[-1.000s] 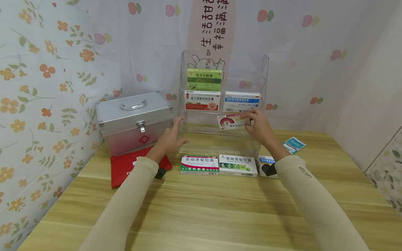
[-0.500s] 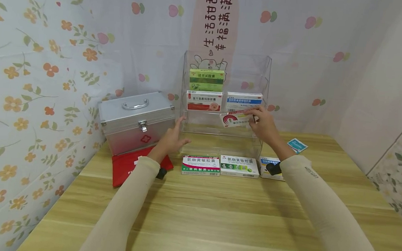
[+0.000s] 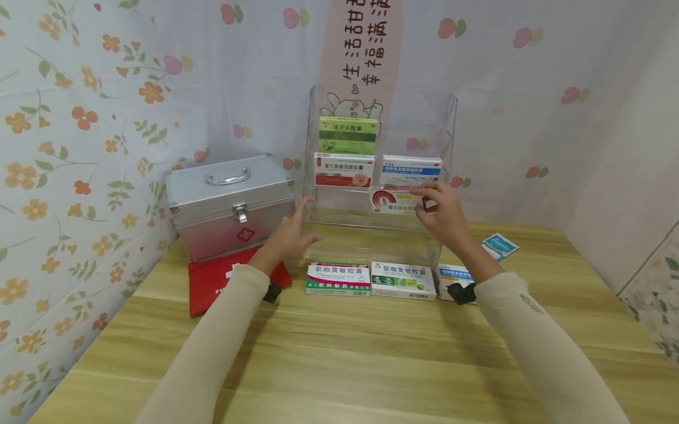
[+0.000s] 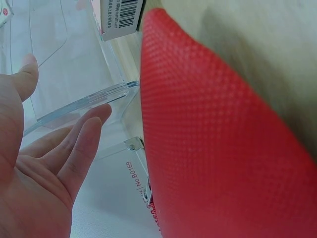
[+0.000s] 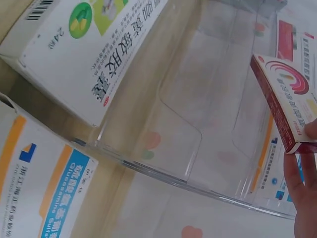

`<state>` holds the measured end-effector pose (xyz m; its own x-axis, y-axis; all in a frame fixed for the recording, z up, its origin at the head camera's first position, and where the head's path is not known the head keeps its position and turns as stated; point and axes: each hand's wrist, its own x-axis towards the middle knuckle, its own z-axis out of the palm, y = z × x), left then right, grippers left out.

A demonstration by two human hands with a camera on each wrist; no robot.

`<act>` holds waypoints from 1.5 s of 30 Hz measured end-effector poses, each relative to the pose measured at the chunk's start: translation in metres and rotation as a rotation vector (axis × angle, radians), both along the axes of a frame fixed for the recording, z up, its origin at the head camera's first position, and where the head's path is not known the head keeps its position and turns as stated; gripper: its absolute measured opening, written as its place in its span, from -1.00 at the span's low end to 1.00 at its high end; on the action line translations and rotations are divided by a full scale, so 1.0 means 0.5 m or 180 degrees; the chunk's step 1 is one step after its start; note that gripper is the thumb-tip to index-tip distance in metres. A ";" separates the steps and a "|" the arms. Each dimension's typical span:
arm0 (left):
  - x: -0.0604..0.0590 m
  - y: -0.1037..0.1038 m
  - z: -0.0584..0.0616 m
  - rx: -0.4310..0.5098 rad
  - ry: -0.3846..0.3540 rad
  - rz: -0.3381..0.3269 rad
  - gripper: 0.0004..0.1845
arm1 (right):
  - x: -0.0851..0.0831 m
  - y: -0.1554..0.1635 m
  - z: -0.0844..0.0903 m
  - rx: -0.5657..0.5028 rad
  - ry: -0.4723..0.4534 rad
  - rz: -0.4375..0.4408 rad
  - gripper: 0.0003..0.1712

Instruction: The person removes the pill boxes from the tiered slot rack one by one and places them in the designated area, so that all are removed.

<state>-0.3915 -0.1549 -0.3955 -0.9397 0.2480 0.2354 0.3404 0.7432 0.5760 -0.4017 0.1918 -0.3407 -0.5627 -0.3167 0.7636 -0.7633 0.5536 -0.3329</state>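
Note:
My right hand (image 3: pixel 444 213) pinches a white medicine box (image 3: pixel 394 202) with pink-red arcs between thumb and fingers. It holds the box before a middle tier of the clear acrylic display rack (image 3: pixel 339 211), its printing upside down in the head view. The right wrist view shows the box's dark red edge, the thumb on its face and fingers beneath. At the rack's left side is my left hand (image 3: pixel 290 235), its fingers extended along the outside of the clear side panel (image 4: pixel 84 103) and the thumb apart. Green (image 3: pixel 347 136), red-white (image 3: pixel 344 171) and blue-white (image 3: pixel 411 172) medicine boxes stand in the upper tiers.
Two white-and-green medicine boxes (image 3: pixel 339 280) stand at the rack's front bottom. Right of them is a blue-yellow-white box (image 3: pixel 454 279); a teal sachet (image 3: pixel 500 246) lies behind it. A silver first-aid case (image 3: pixel 229 206) stands left, with a red pouch (image 3: pixel 208 288) before it.
The medicine box in my right hand has gone from tilted to nearly level, staying close to the same tier. My left hand keeps its place at the rack's side.

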 end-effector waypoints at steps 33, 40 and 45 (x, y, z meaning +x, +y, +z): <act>-0.005 -0.001 -0.005 0.0020 0.0022 0.0003 -0.01 | 0.154 -0.044 -0.082 -0.0184 -0.0940 0.0444 -0.61; -0.006 -0.002 -0.007 0.0039 0.0089 0.0003 -0.02 | 0.183 -0.059 -0.108 -0.0346 -0.1211 0.0576 -0.59; -0.005 -0.001 -0.006 0.0046 0.0040 0.0024 -0.03 | 0.214 -0.073 -0.117 -0.0332 -0.1379 0.0611 -0.60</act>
<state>-0.3938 -0.1555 -0.3985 -0.9385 0.2373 0.2507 0.3420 0.7374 0.5824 -0.2948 0.1552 -0.3992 -0.7749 -0.3800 0.5051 -0.6272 0.3632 -0.6890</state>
